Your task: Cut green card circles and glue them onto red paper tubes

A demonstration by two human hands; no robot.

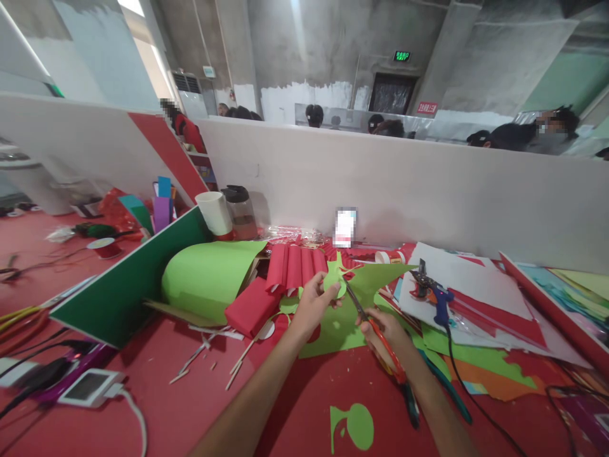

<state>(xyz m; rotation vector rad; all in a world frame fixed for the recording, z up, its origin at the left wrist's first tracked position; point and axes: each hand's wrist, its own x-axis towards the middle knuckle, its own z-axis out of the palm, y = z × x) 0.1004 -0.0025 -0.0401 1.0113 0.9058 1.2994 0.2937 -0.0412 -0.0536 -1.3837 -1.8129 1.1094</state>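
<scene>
My left hand [316, 301] pinches a light green paper piece [335, 279] with a rounded outline, held up over the table. Scissors [356, 301] are in my right hand [384, 339], their blades pointing up and left at the paper's lower right edge. A larger green sheet [333, 333] lies beneath both hands. An orange-handled tool [390, 352] shows along my right hand; whether this is part of the scissors I cannot tell. Near the front edge lies a green paper offcut [360, 426] with a round part.
Red paper rolls [285, 270] and a curled green sheet [204, 276] stand left of my hands. A blue glue gun [442, 304] rests on white sheets at the right, its cord trailing forward. Behind are a blurred phone [345, 227] and a white partition [404, 184], with people beyond.
</scene>
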